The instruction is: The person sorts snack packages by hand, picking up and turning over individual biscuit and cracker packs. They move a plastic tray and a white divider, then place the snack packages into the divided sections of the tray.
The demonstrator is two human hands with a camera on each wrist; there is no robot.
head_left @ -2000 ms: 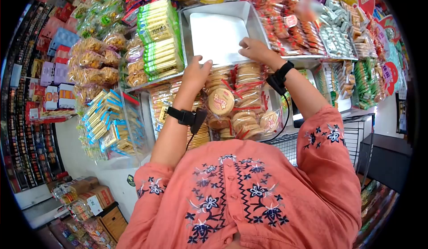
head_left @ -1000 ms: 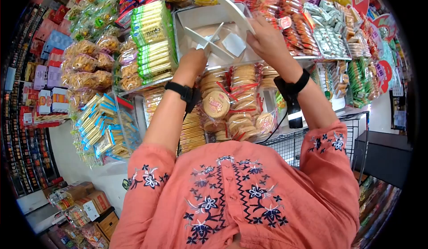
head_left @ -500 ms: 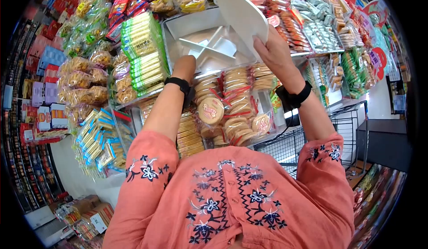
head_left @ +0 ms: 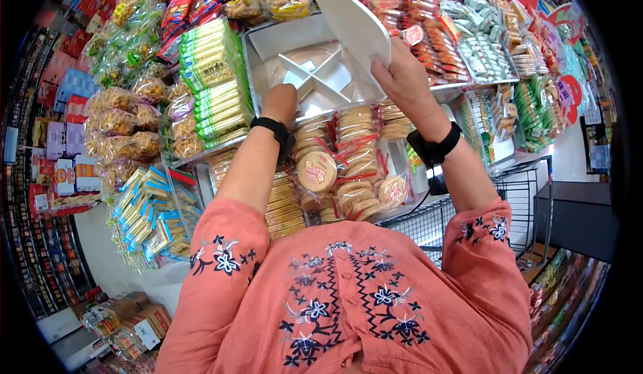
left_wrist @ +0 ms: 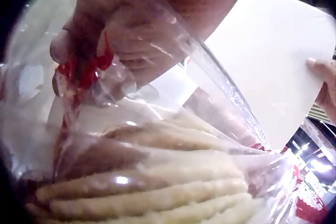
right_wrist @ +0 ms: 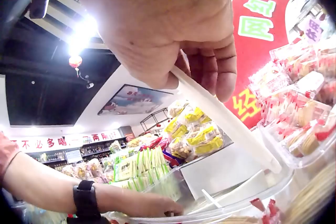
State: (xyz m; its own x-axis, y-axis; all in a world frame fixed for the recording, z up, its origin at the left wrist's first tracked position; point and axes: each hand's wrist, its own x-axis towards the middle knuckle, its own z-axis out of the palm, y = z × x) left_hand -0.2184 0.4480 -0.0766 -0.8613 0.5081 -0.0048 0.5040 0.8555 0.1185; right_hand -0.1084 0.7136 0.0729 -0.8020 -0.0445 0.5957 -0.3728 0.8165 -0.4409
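My right hand (head_left: 405, 76) pinches the edge of a flat white board (head_left: 351, 15), its thumb on one face and fingers behind. The board stands tilted up over the right side of a clear-walled bin (head_left: 262, 42). Inside the bin, a white crossed divider (head_left: 313, 77) lies on the bottom. My left hand (head_left: 280, 102) is at the bin's front left corner, fingers bent down and mostly hidden in the head view. In the left wrist view, clear film and a red bag tie (left_wrist: 86, 74) overlap its fingers; whether they grip anything I cannot tell.
Bagged round biscuits (head_left: 316, 171) fill the lower bin in front. Green-wrapped packs (head_left: 214, 72) stack up on the left, red-wrapped snacks (head_left: 429, 45) on the right. A wire shopping cart (head_left: 516, 193) stands at the lower right.
The white board lay flat in the bin; my right hand has raised and tilted it, uncovering the crossed divider. My left hand has shifted to the front left corner. Little differs in the last half second.
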